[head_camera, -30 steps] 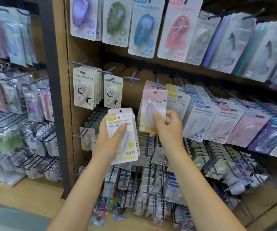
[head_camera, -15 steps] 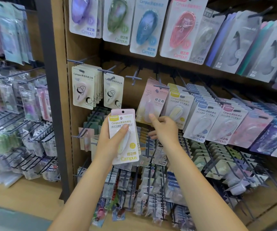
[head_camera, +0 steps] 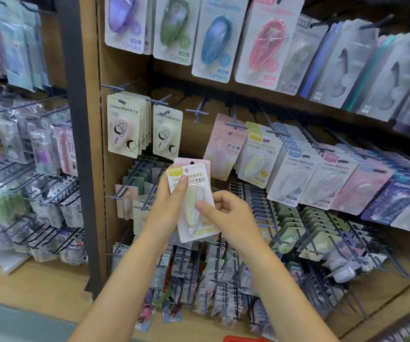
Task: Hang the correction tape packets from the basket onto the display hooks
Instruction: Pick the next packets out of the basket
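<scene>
My left hand (head_camera: 165, 208) grips a small stack of correction tape packets in front of the display, its thumb across the top. The front one is a yellow-striped packet (head_camera: 194, 193), with a pink packet (head_camera: 200, 162) behind it. My right hand (head_camera: 228, 214) pinches the right side of the yellow-striped packet, thumb on its clear blister. Up and to the right, a row of pink packets (head_camera: 220, 149) hangs on a hook (head_camera: 234, 124), and yellow packets (head_camera: 255, 160) hang on the hook beside it. A red rim of the basket (head_camera: 243, 338) shows at the bottom edge.
An empty grey hook (head_camera: 196, 111) juts out left of the pink row. Cartoon-print packets (head_camera: 124, 129) hang at the upper left, large packets (head_camera: 213, 43) above, and several more rows to the right. Wire racks (head_camera: 38, 193) stand left of a dark post (head_camera: 75, 134).
My right hand let go of the pink packet, which now hangs on its hook, and came down and left to the stack. The left hand tilted the stack slightly.
</scene>
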The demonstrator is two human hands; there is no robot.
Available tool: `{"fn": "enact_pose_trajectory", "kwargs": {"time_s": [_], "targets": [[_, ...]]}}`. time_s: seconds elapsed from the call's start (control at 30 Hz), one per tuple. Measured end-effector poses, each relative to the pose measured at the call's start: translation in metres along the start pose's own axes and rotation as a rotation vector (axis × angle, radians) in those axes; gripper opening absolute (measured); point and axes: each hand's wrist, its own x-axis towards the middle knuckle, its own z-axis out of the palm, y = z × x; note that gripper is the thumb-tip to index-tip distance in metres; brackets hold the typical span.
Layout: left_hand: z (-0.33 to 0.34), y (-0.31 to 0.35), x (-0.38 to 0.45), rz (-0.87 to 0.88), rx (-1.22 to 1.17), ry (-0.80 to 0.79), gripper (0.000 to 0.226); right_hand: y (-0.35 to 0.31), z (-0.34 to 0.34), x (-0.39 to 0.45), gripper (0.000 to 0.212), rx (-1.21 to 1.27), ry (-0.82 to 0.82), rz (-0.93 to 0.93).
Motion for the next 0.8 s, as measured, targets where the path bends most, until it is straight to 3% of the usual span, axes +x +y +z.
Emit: {"fn": "enact_pose_trajectory", "kwargs": {"time_s": [0.2,0.53,0.8], "targets": [[-0.008,-0.003,-0.008,0.029,0.107,-0.062,0.058,0.007,-0.009,-0.002,0.032,0.189,0.084,0.063],[0.007,-0.008,-0.002,-0.027,0.071,-0.019,0.045,0.000,-0.053,0.008,0.007,0.265,0.457,-0.055],[0.028,-0.004,0.006,-0.023,-0.011,-0.027,0.038,0.003,-0.064,0.029,0.006,0.233,0.547,-0.059]]}}
